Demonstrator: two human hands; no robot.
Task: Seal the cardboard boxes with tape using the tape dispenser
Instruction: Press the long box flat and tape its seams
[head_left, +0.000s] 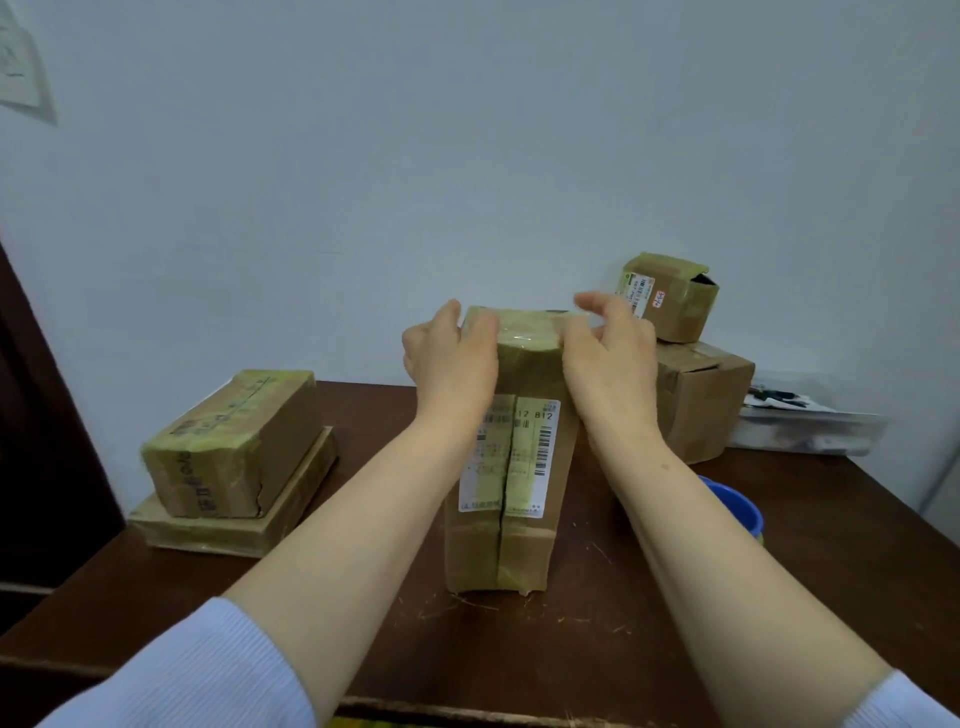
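A tall cardboard box (524, 540) stands on end in the middle of the dark wooden table (727, 597), with a white shipping label on its near face and shiny tape over its top. My left hand (449, 358) grips the box's upper left edge, thumb on the top. My right hand (608, 353) rests against the upper right edge with its fingers loosely spread above the top. A blue object (737, 506) shows behind my right forearm; I cannot tell whether it is the tape dispenser.
At the left, a taped box (234, 441) lies on a flat box (249, 525). At the back right, a small box (670, 296) sits on a larger box (701, 400). White papers (810, 421) lie at the far right. A wall stands behind.
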